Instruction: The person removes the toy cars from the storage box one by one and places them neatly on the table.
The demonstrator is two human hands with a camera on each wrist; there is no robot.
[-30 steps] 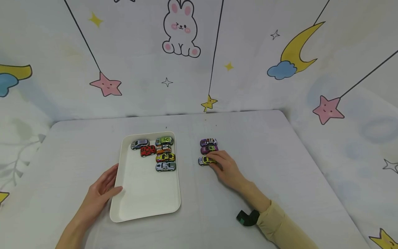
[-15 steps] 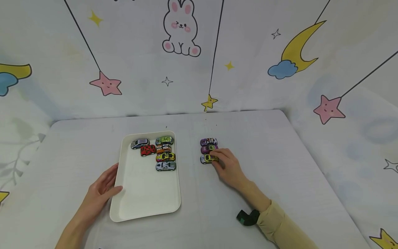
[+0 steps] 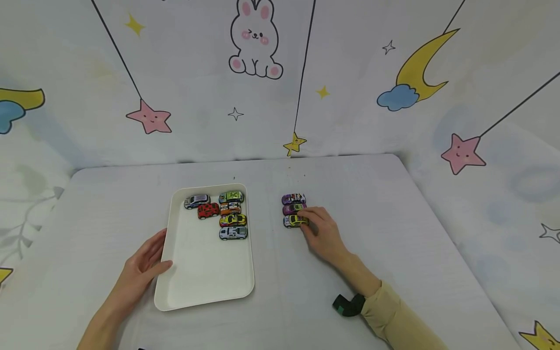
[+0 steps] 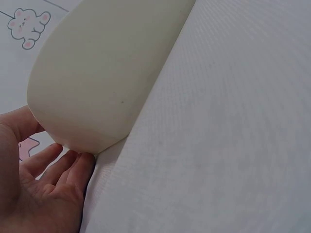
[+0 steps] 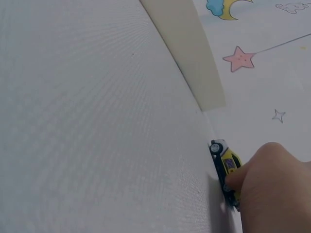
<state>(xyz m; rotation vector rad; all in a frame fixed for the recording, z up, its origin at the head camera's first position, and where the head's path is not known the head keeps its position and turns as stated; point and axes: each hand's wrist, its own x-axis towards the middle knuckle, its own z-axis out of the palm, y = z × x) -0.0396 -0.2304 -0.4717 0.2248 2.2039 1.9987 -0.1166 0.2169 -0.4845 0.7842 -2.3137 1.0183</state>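
My right hand [image 3: 325, 238] pinches a yellow and white toy car [image 3: 292, 221] between thumb and fingertips, at the near end of a short column of cars on the table. Just beyond it are a purple and green toy car [image 3: 290, 209] and a purple and white one [image 3: 293, 198]. The right wrist view shows the yellow car [image 5: 228, 167] side-on, partly covered by the thumb. My left hand [image 3: 142, 270] holds the left side of a white tray [image 3: 205, 302], thumb over the rim and fingers against the outer wall [image 4: 87, 131].
Several toy cars lie in the tray's far part: a right-hand column ending in a silver car [image 3: 233, 233], plus a red car [image 3: 208, 210] and a grey-blue car [image 3: 197, 201]. A white cloth covers the table [image 3: 376, 214]. Behind stands a cartoon-printed backdrop [image 3: 341, 58].
My right hand has slid the yellow car slightly right and away from me, closer to the purple and green one. My left hand and the tray stay put.
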